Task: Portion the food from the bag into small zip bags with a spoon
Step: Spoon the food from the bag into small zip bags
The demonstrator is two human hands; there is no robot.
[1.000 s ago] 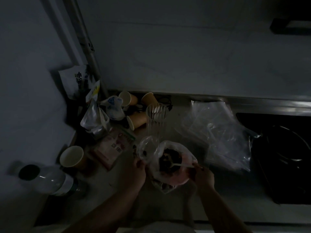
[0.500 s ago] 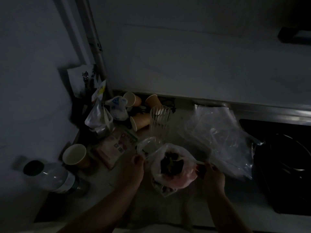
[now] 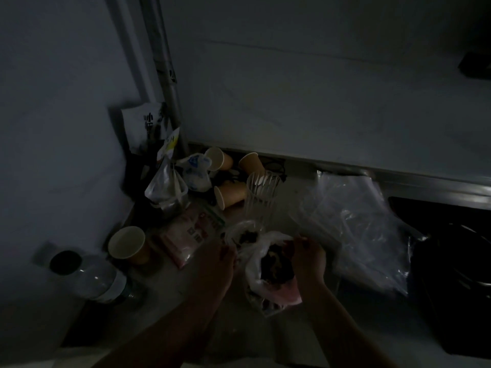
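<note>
Left hand (image 3: pixel 221 257) pinching the small zip bag (image 3: pixel 243 235), right hand (image 3: pixel 309 257) at the food bag (image 3: pixel 268 266), grip and spoon indistinct in gloom.

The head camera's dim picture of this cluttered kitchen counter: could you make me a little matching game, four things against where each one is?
Things:
1. upright tan paper cup
2. clear plastic water bottle
3. white plastic bag of dark food
4. tall clear ribbed plastic cup

Places:
A. between the left hand and the right hand
B. lying at the counter's left edge
C. behind the food bag, standing
D. just right of the bottle

Pairs: 1-D, 2-B, 3-A, 4-C
</note>
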